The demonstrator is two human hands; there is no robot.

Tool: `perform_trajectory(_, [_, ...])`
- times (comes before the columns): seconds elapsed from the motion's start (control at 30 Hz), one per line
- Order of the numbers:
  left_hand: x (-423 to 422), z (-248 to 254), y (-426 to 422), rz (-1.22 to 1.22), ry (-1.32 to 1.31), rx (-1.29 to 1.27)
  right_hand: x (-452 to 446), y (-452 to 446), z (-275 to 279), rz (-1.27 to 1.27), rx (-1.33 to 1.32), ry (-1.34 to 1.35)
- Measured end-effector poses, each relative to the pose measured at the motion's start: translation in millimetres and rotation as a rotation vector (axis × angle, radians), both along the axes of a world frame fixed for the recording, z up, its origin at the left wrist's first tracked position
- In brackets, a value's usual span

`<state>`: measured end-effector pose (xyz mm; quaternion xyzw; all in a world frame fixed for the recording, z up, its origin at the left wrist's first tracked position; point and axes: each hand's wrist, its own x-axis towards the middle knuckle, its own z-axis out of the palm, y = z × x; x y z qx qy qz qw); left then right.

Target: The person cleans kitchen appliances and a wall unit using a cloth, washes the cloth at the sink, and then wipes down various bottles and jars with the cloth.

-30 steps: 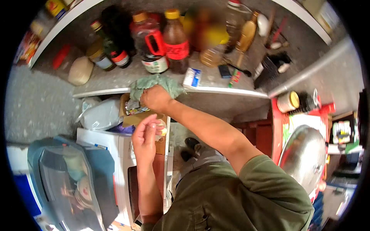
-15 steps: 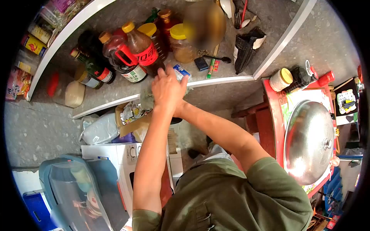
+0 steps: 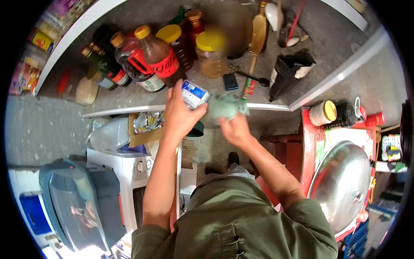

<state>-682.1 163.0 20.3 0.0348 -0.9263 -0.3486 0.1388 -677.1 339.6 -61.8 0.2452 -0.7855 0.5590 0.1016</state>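
In the head view, my left hand (image 3: 179, 114) grips a small blue-and-white box (image 3: 195, 94) between thumb and fingers, just over the shelf's front edge. My right hand (image 3: 236, 128) is closed on a pale green cloth (image 3: 226, 106), blurred by motion, beside the box at the same edge. Behind my left hand stands a bottle with a red label (image 3: 164, 62). A jar with a yellow lid (image 3: 212, 58) is farther back. Beyond the cloth lie a small dark box (image 3: 230, 82) and a black spoon (image 3: 258, 80).
More bottles, including a green one (image 3: 105, 67), line the left of the shelf (image 3: 129, 105). A black bag (image 3: 289, 77) stands at its right. Below left are a white appliance (image 3: 118, 166) and a grey bin (image 3: 77, 203). A large metal lid (image 3: 338, 185) rests on a red table at right.
My left hand has lifted the blue-and-white box, which was lying on the shelf. My hands, overlapping before, are now apart, and my right hand with the cloth has moved right.
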Motion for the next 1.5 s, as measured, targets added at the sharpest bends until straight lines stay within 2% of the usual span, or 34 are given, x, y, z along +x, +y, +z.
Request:
perform_trajectory(0.07, [21.7, -8.0, -2.6, 0.064, 0.065, 0.009, 3.6, -0.9, 16.0, 0.087, -0.76, -0.548])
perform_trajectory(0.1, [30.8, -9.4, 2.1, 0.033, 0.076, -0.027, 5.4, 1.0, 27.1, 0.252, -0.897, -0.579])
perform_trajectory(0.13, [36.6, -9.0, 9.0, -0.007, 0.094, -0.066, 2.6, -4.8, 30.0, 0.267, -0.888, -0.586])
perform_trajectory(0.17, [43.3, -4.1, 23.0, -0.097, 0.103, -0.027, -0.9, -12.5, 32.2, 0.248, -0.482, -0.255])
perform_trajectory(0.2, [44.5, -10.0, 25.0, -0.079, 0.207, -0.097, -1.2, -14.7, 32.5, 0.299, -0.424, -0.27])
perform_trajectory(0.27, [48.8, -7.5, 19.7, -0.154, 0.179, -0.108, -2.3, -19.9, 35.2, 0.402, -0.302, -0.293])
perform_trajectory(0.33, [55.2, -6.9, 14.6, -0.2, 0.167, -0.1, 11.0, -25.0, 44.6, 0.223, -0.317, -0.46])
perform_trajectory(0.37, [58.6, -7.5, 11.9, -0.232, 0.158, -0.099, 11.9, -28.6, 45.6, 0.186, -0.325, -0.393])
perform_trajectory(0.4, [62.1, -7.9, 10.8, -0.249, 0.145, -0.096, 9.7, -29.1, 42.7, 0.077, -0.149, -0.405])
perform_trajectory(0.47, [67.8, -9.3, 11.3, -0.324, 0.173, -0.092, 1.5, -28.7, 44.3, -0.02, 0.02, -0.55])
perform_trajectory(0.53, [75.6, -13.2, 12.7, -0.333, 0.148, -0.068, -0.7, -26.5, 55.7, 0.141, -0.231, -0.93])
perform_trajectory(0.6, [81.0, -14.4, 13.3, -0.364, 0.188, 0.047, 5.1, -29.0, 46.2, 0.043, -0.459, -1.075])
perform_trajectory(0.63, [84.4, -15.4, 14.9, -0.366, 0.194, 0.126, 10.2, -26.3, 38.4, 0.023, -0.469, -1.07])
perform_trajectory(0.7, [86.4, -24.4, 10.5, -0.371, 0.255, 0.069, 24.8, -22.7, 35.9, 0.26, -1.044, -1.271])
perform_trajectory(0.73, [87.4, -30.7, 7.6, -0.359, 0.316, 0.009, 37.2, -16.2, 38.0, 0.247, -1.053, -1.244])
perform_trajectory(0.8, [91.3, -37.3, 10.2, -0.371, 0.32, 0.079, 60.2, -19.6, 36.3, 0.24, -1.149, -1.093])
perform_trajectory(0.87, [100.8, -36.1, 18.9, -0.41, 0.363, 0.123, 76.9, -11.9, 24.7, 0.34, -1.333, -1.219])
perform_trajectory(0.93, [102.3, -42.5, 23.3, -0.455, 0.367, 0.15, 90.1, -7.5, 18.4, 0.244, -1.259, -1.173])
perform_trajectory(0.97, [103.6, -46.3, 25.7, -0.47, 0.305, 0.147, 97.4, -2.8, 26.7, 0.155, -1.149, -1.118])
perform_trajectory(1.0, [105.6, -48.3, 28.9, -0.483, 0.241, 0.142, 103.5, 0.8, 27.0, 0.132, -1.16, -1.102])
perform_trajectory(1.07, [109.0, -46.6, 38.4, -0.544, 0.212, 0.126, 112.8, 8.0, 24.9, -0.105, -0.816, -0.864])
perform_trajectory(1.13, [113.5, -42.6, 51.3, -0.594, 0.067, 0.133, 121.6, 18.2, 17.6, -0.173, -0.781, -0.834])
perform_trajectory(1.2, [114.0, -35.9, 68.4, -0.659, 0.084, 0.041, 129.0, 30.5, 4.9, -0.325, -0.618, -0.671])
perform_trajectory(1.23, [113.8, -31.8, 78.1, -0.696, -0.002, -0.032, 131.1, 40.9, 1.8, -0.398, -0.484, -0.67])
perform_trajectory(1.27, [112.9, -30.1, 87.5, -0.728, -0.087, -0.111, 134.3, 49.3, -3.7, -0.417, -0.494, -0.666])
perform_trajectory(1.33, [107.7, -40.7, 108.8, -0.761, -0.094, -0.163, 133.7, 67.2, -23.4, -0.527, -0.352, -0.513])
perform_trajectory(1.4, [101.4, -51.3, 135.4, -0.742, -0.087, -0.198, 126.4, 86.6, -38.9, -0.621, -0.578, -0.539])
perform_trajectory(1.47, [93.5, -67.9, 161.0, -0.752, -0.057, -0.215, 123.9, 106.3, -41.7, -0.695, -0.571, -0.371])
perform_trajectory(1.5, [86.7, -78.0, 175.2, -0.755, -0.061, -0.184, 127.5, 116.8, -37.8, -0.692, -0.387, -0.351])
